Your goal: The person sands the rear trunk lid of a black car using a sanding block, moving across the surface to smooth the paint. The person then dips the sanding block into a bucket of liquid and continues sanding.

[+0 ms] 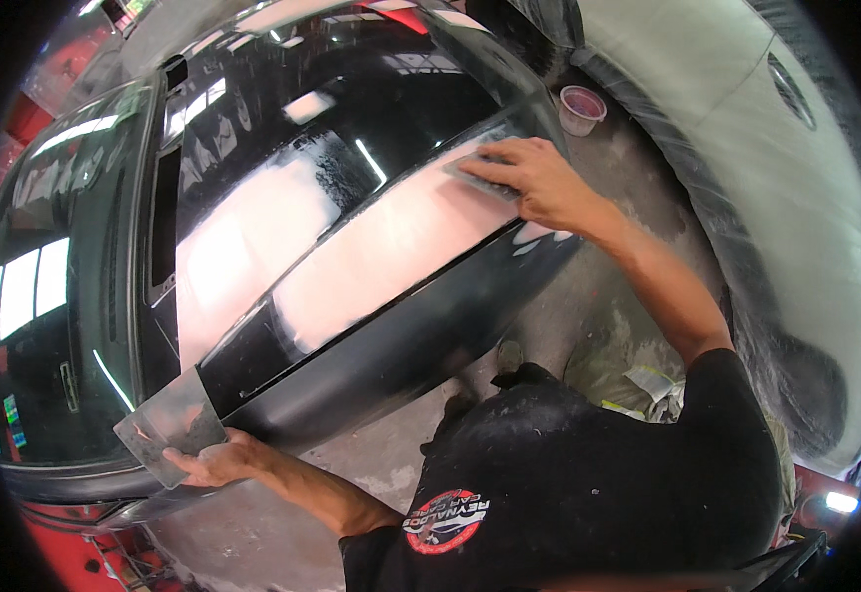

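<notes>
My left hand [215, 462] grips the edge of a thin, flat mixing plate [169, 422] with pinkish smears on it, close to the windshield corner of a black car. Over the far end of the fender, my right hand [547, 185] presses a thin grey spreader [485, 182] against the surface, its fingers laid along the blade. A long band of pale pink filler [381, 247] covers the fender's upper side. Another broad pale pink patch [243, 232] lies on the hood, across the seam. My right palm hides part of the spreader.
A second car [736, 89] under clear plastic sheeting stands to the right. On the concrete floor [637, 286] between the cars sits a small clear tub [581, 109] with reddish contents. Crumpled masking paper [655, 387] lies near my right side. The black car's windshield [60, 296] is at left.
</notes>
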Motion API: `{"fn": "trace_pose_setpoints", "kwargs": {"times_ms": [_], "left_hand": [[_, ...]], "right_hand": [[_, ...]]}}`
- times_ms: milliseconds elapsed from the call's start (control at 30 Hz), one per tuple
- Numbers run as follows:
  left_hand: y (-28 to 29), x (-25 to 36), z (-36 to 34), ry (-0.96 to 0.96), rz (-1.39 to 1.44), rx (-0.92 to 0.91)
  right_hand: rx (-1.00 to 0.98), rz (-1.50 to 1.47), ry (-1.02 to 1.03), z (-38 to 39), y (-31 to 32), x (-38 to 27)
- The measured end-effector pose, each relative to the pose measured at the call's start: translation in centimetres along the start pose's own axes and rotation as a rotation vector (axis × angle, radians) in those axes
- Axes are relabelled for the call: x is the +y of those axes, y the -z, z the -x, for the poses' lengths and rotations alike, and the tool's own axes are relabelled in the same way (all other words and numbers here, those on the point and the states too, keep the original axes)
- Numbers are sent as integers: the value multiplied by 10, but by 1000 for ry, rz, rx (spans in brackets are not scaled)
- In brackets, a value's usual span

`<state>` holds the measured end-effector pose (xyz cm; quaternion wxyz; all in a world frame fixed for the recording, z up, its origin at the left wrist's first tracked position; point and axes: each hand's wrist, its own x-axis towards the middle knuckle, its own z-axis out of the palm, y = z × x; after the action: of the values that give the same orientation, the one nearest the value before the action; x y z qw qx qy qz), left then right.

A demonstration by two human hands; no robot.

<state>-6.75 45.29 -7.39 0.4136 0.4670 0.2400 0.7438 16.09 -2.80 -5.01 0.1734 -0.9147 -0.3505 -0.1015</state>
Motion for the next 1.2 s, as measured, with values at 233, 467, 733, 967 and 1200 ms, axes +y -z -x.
{"fn": "trace_pose_setpoints", "kwargs": {"times_ms": [233, 467, 733, 967, 1200], "left_hand": [[8, -8, -7, -69, -220, 11], [-4, 11, 7, -195, -392, 25], [4, 6, 5, -450, -941, -36], [11, 8, -2, -825, -1112, -138], [1, 4, -5, -87, -48, -4]], "right_hand": [[14, 12, 61, -24, -30, -1], [-27, -53, 79, 4, -24, -5], [5, -31, 4, 4, 18, 9], [-228, -5, 41, -47, 3, 32], [-300, -101, 37, -18, 19, 28]]}}
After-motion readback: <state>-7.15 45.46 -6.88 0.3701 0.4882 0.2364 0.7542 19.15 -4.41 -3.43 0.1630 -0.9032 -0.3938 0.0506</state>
